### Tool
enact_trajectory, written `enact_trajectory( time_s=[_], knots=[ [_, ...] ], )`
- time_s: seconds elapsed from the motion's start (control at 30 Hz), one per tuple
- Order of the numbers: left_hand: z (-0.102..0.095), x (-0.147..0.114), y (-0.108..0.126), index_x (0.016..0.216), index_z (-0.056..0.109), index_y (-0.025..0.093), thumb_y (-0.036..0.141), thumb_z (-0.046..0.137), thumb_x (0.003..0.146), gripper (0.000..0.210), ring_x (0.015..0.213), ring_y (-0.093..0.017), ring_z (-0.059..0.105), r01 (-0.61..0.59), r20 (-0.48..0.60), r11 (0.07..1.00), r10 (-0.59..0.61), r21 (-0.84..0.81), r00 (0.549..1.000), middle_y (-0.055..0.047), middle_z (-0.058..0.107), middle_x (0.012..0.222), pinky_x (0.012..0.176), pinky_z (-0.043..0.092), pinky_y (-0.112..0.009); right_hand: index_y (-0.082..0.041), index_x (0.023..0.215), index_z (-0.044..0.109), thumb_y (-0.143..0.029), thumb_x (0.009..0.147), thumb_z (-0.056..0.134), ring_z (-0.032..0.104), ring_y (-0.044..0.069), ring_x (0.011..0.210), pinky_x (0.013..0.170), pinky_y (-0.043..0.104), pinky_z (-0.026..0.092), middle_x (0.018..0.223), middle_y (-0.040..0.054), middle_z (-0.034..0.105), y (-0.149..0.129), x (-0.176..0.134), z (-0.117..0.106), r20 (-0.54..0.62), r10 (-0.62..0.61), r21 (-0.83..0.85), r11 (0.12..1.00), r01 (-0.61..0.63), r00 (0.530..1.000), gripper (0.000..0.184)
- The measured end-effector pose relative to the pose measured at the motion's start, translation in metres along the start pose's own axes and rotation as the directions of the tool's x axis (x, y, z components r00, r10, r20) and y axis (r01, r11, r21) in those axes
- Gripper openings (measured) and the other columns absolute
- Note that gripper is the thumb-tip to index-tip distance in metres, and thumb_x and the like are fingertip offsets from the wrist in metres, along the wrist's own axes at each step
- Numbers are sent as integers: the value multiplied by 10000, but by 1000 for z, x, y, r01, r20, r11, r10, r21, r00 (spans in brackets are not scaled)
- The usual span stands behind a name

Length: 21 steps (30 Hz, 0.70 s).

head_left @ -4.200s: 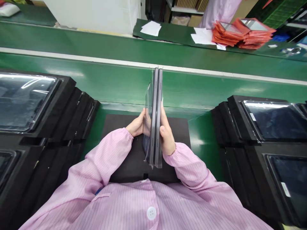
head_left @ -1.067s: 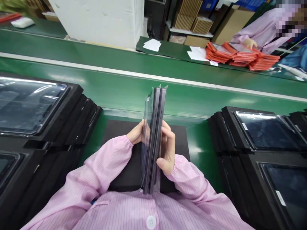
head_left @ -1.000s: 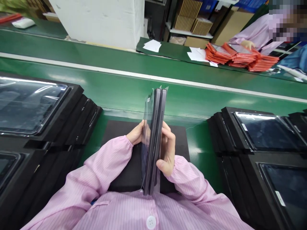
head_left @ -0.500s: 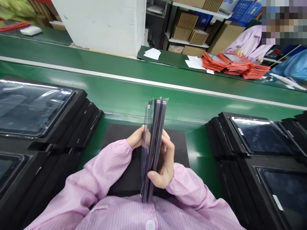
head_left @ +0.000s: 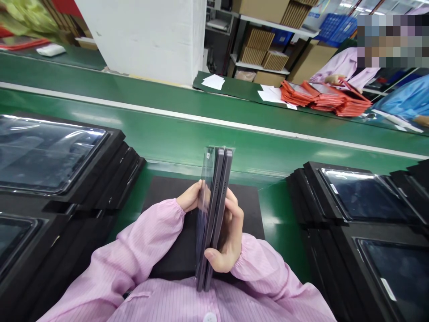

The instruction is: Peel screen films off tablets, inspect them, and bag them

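Note:
Two slim dark tablets stand on edge, side by side, between my hands, with clear film sticking out past their far end. My right hand grips them from the right, its thumb on the near edge and fingers along the right face. At the left face, my left hand holds on, with most of its fingers hidden behind the film-covered screen. A small white label shows near the film's top corner. Beneath the tablets lies a flat black foam pad.
Stacked black foam trays with film-covered tablets rise on the left and on the right. A green bench with a white strip runs across. Beyond it are papers, red sleeves, a white pillar and a co-worker.
Both hands keep the same hold on the two tablets. The whole view has shifted slightly, so things sit a little lower. The co-worker's hand has lifted a red sleeve.

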<state>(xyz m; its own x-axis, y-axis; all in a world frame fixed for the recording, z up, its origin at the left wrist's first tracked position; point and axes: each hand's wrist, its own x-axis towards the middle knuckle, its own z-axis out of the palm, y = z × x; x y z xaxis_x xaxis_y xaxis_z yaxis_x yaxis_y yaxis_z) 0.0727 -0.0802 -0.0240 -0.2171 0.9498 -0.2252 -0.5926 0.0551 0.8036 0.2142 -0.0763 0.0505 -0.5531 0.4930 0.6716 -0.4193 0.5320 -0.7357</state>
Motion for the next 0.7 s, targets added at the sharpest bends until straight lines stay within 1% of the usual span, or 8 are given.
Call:
enact_trajectory(
  time_s=[0.17,0.23,0.3,0.37,0.47,0.57,0.63,0.7],
  knots=[
    [0,-2,2,606,555,171,810,713,665,661,418,-149,508,5,67,1000,-4,-7,998,-37,538,495,388,370,-251,-303,1484,343,-596,853,563,361,390,1475,1180,658,345,1517,124,357,-2,-2,8,-65,-39,32,999,41,997,730],
    [-1,-3,7,640,575,161,721,798,642,602,458,-145,535,-7,65,1000,8,-11,998,-32,563,537,425,405,-244,-306,1477,346,-608,846,559,361,396,1473,1169,662,353,1512,122,361,-2,-3,8,-78,-43,17,999,44,996,731],
    [-2,-5,16,695,608,150,593,870,628,518,533,-147,578,-27,53,1000,28,-12,998,-37,615,620,495,457,-240,-311,1480,332,-624,842,549,357,405,1473,1158,666,362,1520,122,351,0,-3,6,-65,-42,-12,999,42,997,743],
    [-1,-8,26,769,650,140,522,879,644,463,608,-162,613,-43,46,999,44,-11,998,-56,662,714,563,499,-252,-312,1492,319,-627,841,557,361,409,1472,1163,674,351,1537,125,340,3,-1,2,-33,-39,-18,999,38,999,761],
    [3,-12,37,846,690,124,497,823,708,419,694,-184,636,-58,22,998,59,-35,998,-79,689,795,637,530,-274,-315,1519,318,-622,845,594,361,410,1474,1186,695,297,1569,127,334,9,2,-5,0,-23,34,999,23,1000,790],
    [13,-15,41,797,688,131,401,743,760,279,742,-177,641,-62,-50,994,57,-95,997,-66,685,784,708,537,-263,-324,1538,323,-608,841,637,346,401,1488,1207,686,269,1593,111,337,16,3,-8,-6,8,63,998,-8,1000,815],
    [20,-16,41,744,675,137,352,659,795,222,694,-163,630,-57,-103,990,44,-126,994,-58,673,729,692,532,-250,-323,1538,323,-605,841,651,357,387,1486,1206,663,303,1599,107,340,20,2,-8,-8,45,64,997,-44,999,820],
    [28,-15,42,688,651,147,348,580,830,256,586,-143,587,-55,-160,988,31,-145,987,-46,639,645,612,512,-240,-314,1527,327,-623,851,637,375,373,1482,1193,634,354,1600,116,337,20,2,-9,4,80,79,994,-80,997,805]
  ],
)
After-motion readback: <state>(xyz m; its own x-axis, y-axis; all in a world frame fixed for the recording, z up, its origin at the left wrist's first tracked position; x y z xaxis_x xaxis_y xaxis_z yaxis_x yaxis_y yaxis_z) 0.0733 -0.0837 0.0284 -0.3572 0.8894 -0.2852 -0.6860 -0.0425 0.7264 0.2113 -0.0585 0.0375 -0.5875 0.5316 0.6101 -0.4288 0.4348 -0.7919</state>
